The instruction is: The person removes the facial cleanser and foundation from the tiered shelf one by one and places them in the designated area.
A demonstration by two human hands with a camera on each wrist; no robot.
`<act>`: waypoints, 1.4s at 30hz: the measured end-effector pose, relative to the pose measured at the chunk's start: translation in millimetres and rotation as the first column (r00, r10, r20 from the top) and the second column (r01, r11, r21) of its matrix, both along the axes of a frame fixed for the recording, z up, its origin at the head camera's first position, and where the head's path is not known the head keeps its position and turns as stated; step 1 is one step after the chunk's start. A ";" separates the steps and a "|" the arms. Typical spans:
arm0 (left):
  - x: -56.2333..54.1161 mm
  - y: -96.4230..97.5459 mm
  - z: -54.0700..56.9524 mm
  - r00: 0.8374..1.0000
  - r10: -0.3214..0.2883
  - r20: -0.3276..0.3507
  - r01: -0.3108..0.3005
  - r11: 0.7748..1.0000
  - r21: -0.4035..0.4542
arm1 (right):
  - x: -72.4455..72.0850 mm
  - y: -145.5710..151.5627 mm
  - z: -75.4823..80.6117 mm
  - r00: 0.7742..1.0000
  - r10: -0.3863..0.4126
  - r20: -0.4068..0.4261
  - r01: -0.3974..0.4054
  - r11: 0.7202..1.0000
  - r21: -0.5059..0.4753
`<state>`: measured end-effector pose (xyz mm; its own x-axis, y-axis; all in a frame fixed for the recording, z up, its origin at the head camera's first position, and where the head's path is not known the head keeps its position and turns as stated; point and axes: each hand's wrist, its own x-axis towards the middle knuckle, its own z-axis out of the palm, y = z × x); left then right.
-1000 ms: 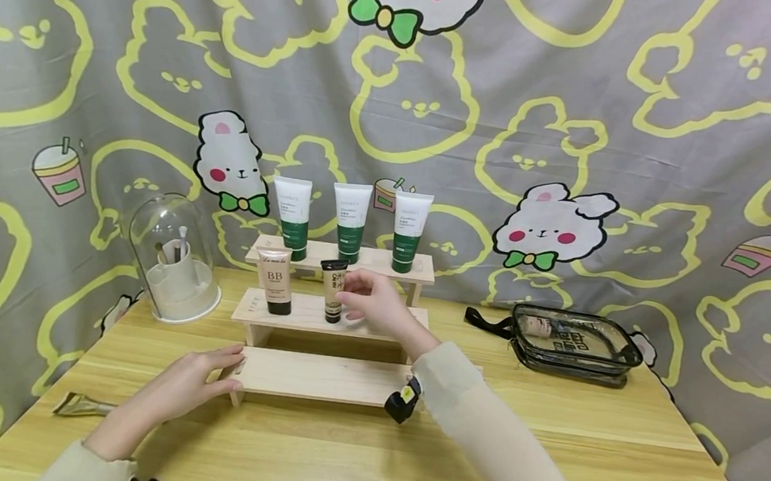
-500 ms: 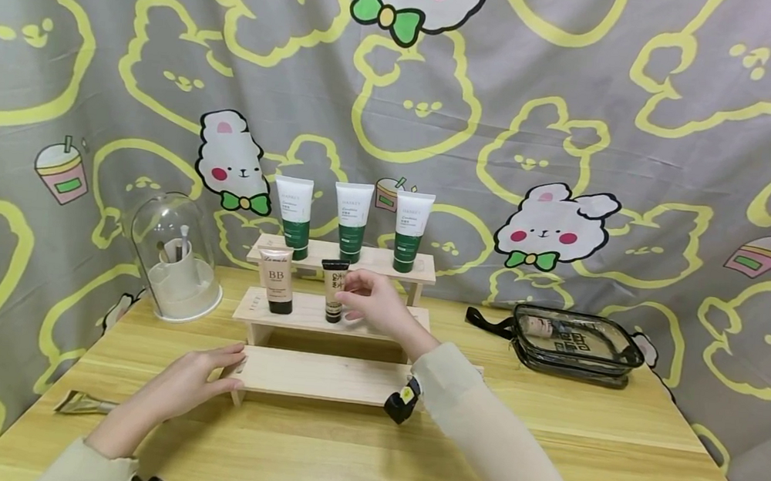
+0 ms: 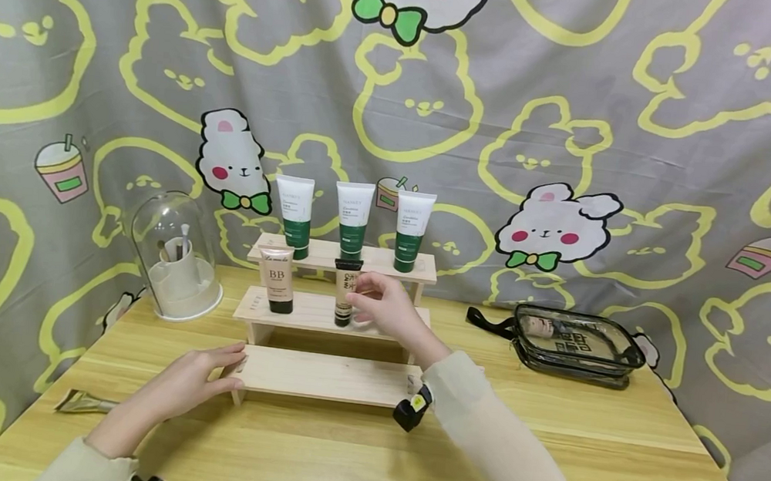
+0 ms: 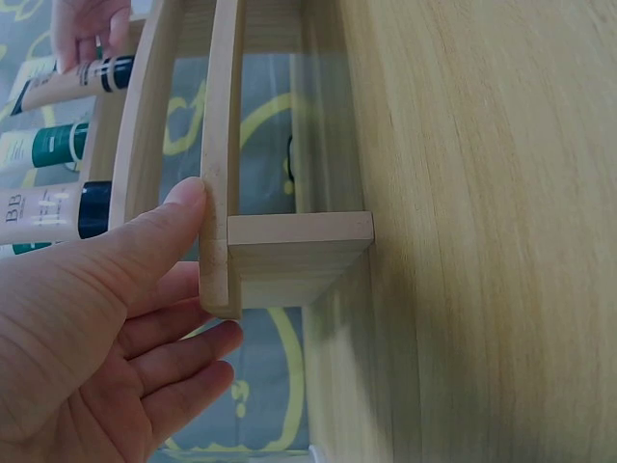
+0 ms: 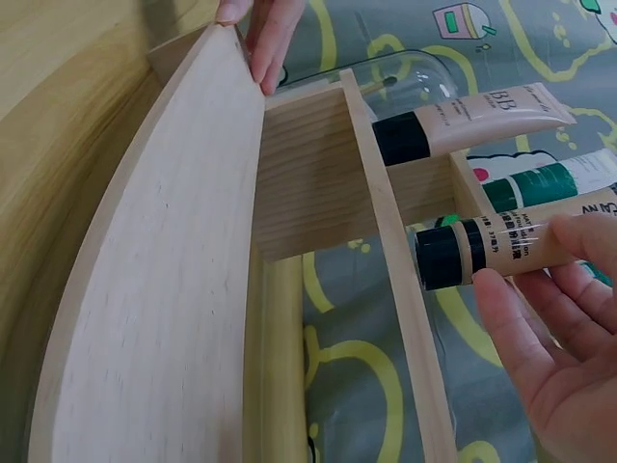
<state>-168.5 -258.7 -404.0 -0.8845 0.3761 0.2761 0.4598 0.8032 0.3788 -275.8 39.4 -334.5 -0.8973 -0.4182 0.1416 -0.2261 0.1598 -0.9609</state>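
Observation:
Between thumb and fingers of my right hand [image 3: 389,307] is a small beige-and-black squeeze tube [image 5: 511,241], upright, cap down, close over the middle tier of the wooden stepped display stand [image 3: 327,375]. To its left on that tier stands a pink BB cream tube [image 3: 276,280], also cap down. Three white-and-green tubes [image 3: 353,218] line the top tier. My left hand [image 3: 194,381] holds the left end of the lowest tier; in the left wrist view its thumb [image 4: 183,207] lies on the board's top face and other fingers are around the end.
A clear domed brush holder [image 3: 181,267] stands at the back left. On the right lies a transparent zip pouch [image 3: 574,344] with a tube inside. A flat gold-coloured tube [image 3: 84,402] lies by my left forearm. Behind the table hangs a patterned curtain [image 3: 557,56].
My right hand has shifted slightly to the right with the beige-and-black tube, widening its distance from the BB cream tube. The left hand has stayed on the stand's end.

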 end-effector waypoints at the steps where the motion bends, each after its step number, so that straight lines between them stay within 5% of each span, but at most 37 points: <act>1: -0.2 0.1 -0.4 1.000 0.003 0.003 -0.003 1.000 -0.001 | 0.7 2.8 0.2 1.000 0.001 0.006 -0.001 1.000 -0.005; 16: 0.4 0.6 1.4 1.000 0.007 0.018 -0.007 1.000 -0.005 | 16.6 64.0 -0.6 0.996 -0.066 -0.051 0.061 0.994 -0.094; 25: -0.3 0.7 0.5 1.000 0.017 0.002 -0.017 1.000 -0.004 | 32.3 117.2 -0.8 0.994 -0.099 -0.055 0.097 0.995 -0.038; 42: 0.5 -0.2 0.3 1.000 0.002 -0.009 -0.002 1.000 -0.009 | 52.2 219.9 -53.7 0.946 -0.324 0.024 0.322 0.945 0.053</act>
